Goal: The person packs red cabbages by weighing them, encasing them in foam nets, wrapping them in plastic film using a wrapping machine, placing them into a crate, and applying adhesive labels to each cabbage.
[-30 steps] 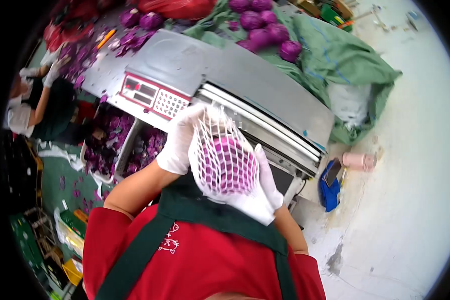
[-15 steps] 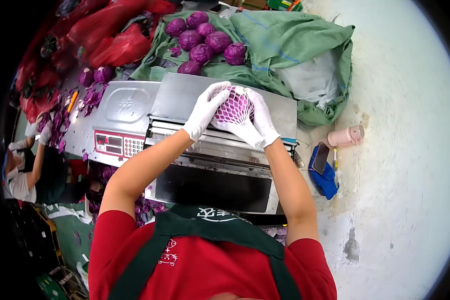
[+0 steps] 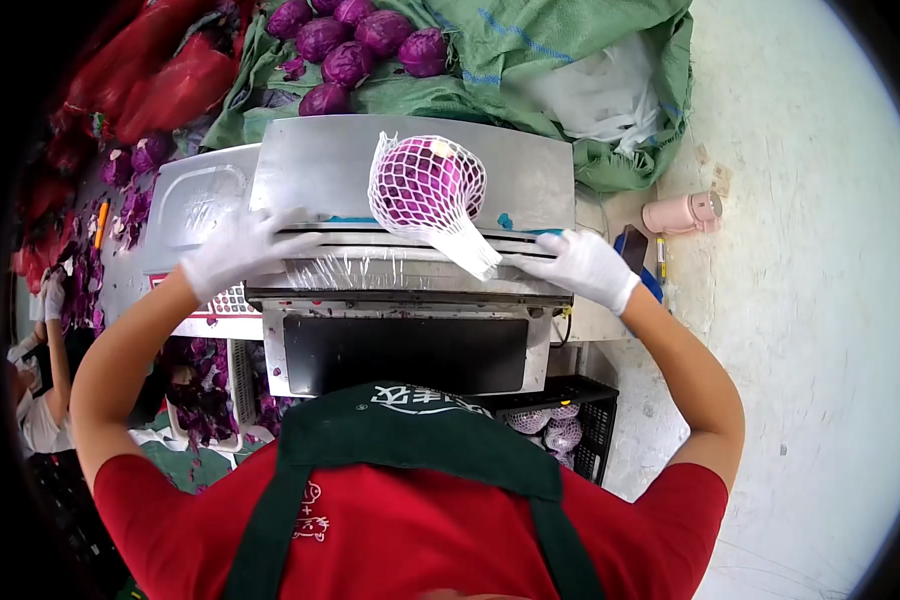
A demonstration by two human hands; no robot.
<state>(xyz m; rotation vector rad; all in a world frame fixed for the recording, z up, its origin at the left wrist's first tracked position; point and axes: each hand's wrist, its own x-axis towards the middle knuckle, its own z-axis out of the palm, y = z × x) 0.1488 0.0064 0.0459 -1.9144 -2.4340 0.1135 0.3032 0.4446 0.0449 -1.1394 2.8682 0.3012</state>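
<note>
A purple cabbage [image 3: 410, 185] in a white foam net [image 3: 457, 243] rests on the metal plate of a film-wrapping machine [image 3: 300, 165]. The net's gathered end points down and right, over the rollers. My left hand [image 3: 240, 255], in a white glove and slightly blurred, is at the left end of the rollers with its fingers stretched out and apart. Opposite it, my gloved right hand [image 3: 582, 268] is at the right end, fingers extended towards the net's tail. Clear film [image 3: 355, 272] lies across the machine's front between both hands. Neither hand touches the cabbage.
Bare purple cabbages [image 3: 348, 65] sit on a green sack [image 3: 500, 105] behind the machine. A weighing scale [image 3: 200, 200] stands left, near loose leaves and a co-worker's gloved hand [image 3: 54, 298]. A pink bottle [image 3: 682, 212] is right. Netted cabbages fill a black crate [image 3: 598, 430] below.
Both hands have let go of the netted cabbage and moved apart to the two ends of the rollers. The cabbage now lies on the metal plate. The view has shifted.
</note>
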